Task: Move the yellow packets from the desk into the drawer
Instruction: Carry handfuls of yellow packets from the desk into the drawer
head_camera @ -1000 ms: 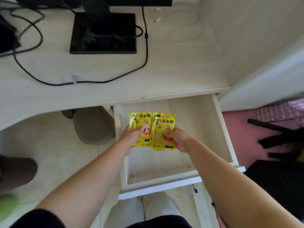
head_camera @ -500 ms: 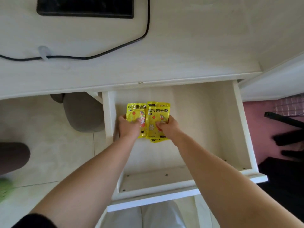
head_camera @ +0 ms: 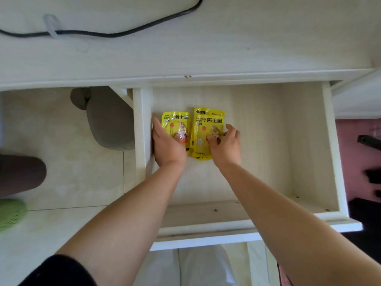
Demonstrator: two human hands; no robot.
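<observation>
Two yellow packets lie side by side on the floor of the open white drawer point(head_camera: 268, 141), near its left wall. My left hand point(head_camera: 168, 147) holds the left yellow packet point(head_camera: 175, 120), thumb on top and fingers along its left edge by the drawer wall. The right yellow packet point(head_camera: 208, 124) sits under my right hand point(head_camera: 225, 147), which pinches its lower right part with thumb and curled fingers. The lower parts of both packets are hidden by my hands.
The desk top point(head_camera: 185, 52) runs above the drawer with a black cable point(head_camera: 115, 34) across it. A grey padded seat point(head_camera: 109, 120) stands on the tiled floor left of the drawer. Black chair legs point(head_camera: 371, 141) show at the far right.
The packets went from overlapping in my hands above the drawer to lying apart, side by side, on the drawer floor. My view has tilted down and closer.
</observation>
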